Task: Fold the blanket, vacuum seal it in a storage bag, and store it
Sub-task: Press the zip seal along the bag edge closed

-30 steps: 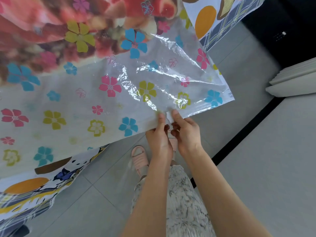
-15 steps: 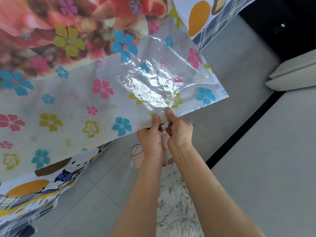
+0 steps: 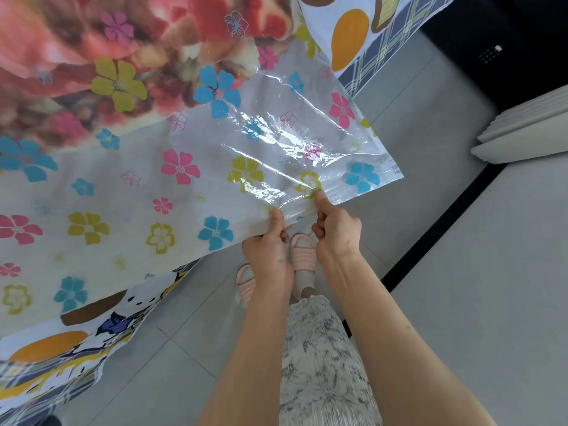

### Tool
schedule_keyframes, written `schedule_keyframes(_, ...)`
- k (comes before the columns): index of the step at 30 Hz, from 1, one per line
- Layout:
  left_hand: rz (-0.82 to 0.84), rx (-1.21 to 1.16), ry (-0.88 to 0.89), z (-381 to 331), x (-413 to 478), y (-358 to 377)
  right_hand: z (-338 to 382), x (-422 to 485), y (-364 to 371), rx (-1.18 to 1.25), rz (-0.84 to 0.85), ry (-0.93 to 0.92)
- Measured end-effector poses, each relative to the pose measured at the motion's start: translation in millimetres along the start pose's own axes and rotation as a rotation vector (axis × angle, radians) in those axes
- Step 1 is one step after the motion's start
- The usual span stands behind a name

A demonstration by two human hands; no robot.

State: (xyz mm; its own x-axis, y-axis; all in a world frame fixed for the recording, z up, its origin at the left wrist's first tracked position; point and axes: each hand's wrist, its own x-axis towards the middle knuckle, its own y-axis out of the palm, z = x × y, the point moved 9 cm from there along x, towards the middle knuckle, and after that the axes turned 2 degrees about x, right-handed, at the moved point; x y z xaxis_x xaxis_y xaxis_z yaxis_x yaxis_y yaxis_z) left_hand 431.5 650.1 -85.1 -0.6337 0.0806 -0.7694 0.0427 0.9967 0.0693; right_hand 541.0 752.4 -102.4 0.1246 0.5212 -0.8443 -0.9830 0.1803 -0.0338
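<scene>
**Nearly closed: the storage bag (image 3: 276, 142) is pinched at its mouth, the blanket (image 3: 92, 41) already inside**

We look down on a clear, flower-printed bag spread over a bed (image 3: 353, 32) dressed in a cartoon sheet (image 3: 101, 327). Its open end hangs out past the bed's near edge, above the grey floor (image 3: 430, 103). The red-and-pink blanket lies within the plastic, well back from that edge toward the bed's far side. The stretch of bag between blanket and mouth is flat and empty.

The left hand (image 3: 270, 250) and the right hand (image 3: 338, 232) sit just beside each other on the bag's near rim. Each pinches the plastic, thumb on top and fingers curled beneath. Below them we see a pair of pink slippers (image 3: 302, 253).

We judge the folding and loading done and the sealing of the mouth in hand. From here we cannot tell how much of the closing strip is already pressed shut.

The next move, as we read it, calls for squeezing the two layers together along the whole rim, out to the bag's right corner and back the other way. Any gap would let air return once the vacuum is drawn, and the slack film may wrinkle across the strip.
</scene>
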Motion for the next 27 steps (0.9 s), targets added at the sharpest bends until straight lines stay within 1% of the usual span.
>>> schedule_keyframes(4,-0.039,-0.058,-0.052,3.4,1.1,-0.3,6.6,2.0,0.0,0.027,0.024,-0.011)
schedule_keyframes(6,-0.034,-0.103,-0.108,8.1,1.0,0.6,6.5,0.4,0.8,0.010,0.078,0.021)
schedule_keyframes(8,0.021,-0.151,-0.164,13.8,-0.4,4.6,4.0,-2.3,1.4,-0.049,0.146,0.065)
schedule_keyframes(10,0.099,-0.178,-0.193,19.1,-2.2,10.3,-0.5,-3.9,1.6,-0.147,0.192,0.070)
schedule_keyframes(13,0.163,-0.157,-0.164,18.0,-7.5,17.7,-8.5,-4.0,4.5,-0.184,0.225,0.048)
schedule_keyframes(17,0.047,-0.133,-0.151,13.3,-12.0,18.9,-13.3,-1.9,8.3,-0.105,0.188,0.035)
schedule_keyframes(20,0.057,-0.178,-0.209,19.1,-12.1,22.0,-13.1,-1.5,6.0,-0.067,0.130,0.050)
schedule_keyframes(22,0.109,-0.181,-0.230,23.3,-12.7,26.6,-16.3,-2.0,7.7,-0.030,0.191,0.094)
schedule_keyframes(24,0.136,-0.144,-0.211,25.2,-13.6,29.7,-18.4,-1.0,8.2,-0.028,0.264,0.116)
schedule_keyframes(27,0.091,-0.104,-0.139,21.2,-13.1,30.6,-18.0,3.6,7.3,-0.097,0.268,0.094)
